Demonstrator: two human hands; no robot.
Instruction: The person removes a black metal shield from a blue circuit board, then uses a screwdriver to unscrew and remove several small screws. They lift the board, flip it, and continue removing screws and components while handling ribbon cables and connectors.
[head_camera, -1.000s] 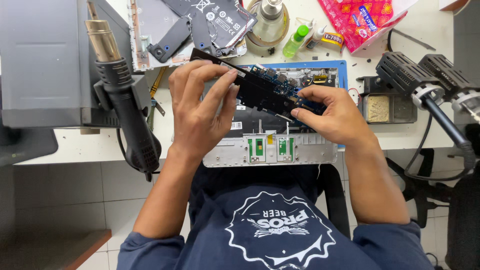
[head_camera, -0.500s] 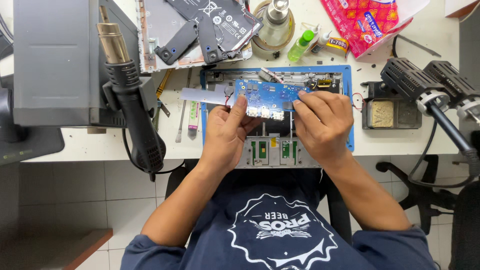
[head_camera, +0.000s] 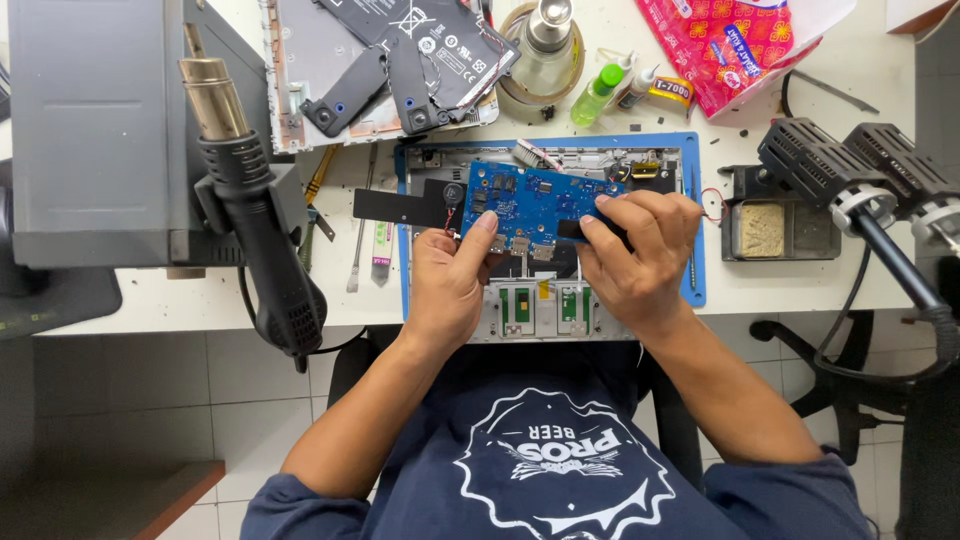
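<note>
Both my hands hold a blue circuit board (head_camera: 535, 200) over an opened laptop chassis (head_camera: 545, 300) on a blue work mat (head_camera: 695, 250). My left hand (head_camera: 450, 275) pinches the board's lower left edge with thumb and fingers. At the board's right end, my right hand (head_camera: 635, 250) grips it, fingers curled over the top. A black flat strip (head_camera: 400, 205) with a small round part sticks out from the board's left side.
A hot-air gun (head_camera: 255, 220) hangs in its holder at the left beside a grey station (head_camera: 95, 130). A laptop back cover with black parts (head_camera: 400, 60) lies at the top. Bottles (head_camera: 595, 95), a red bag (head_camera: 740, 50), a sponge tray (head_camera: 770, 225) and a black lamp (head_camera: 860, 170) stand to the right.
The board was tilted dark side up a second ago. It has been turned blue side up and lowered toward the chassis, with both hands shifting their grip to its ends.
</note>
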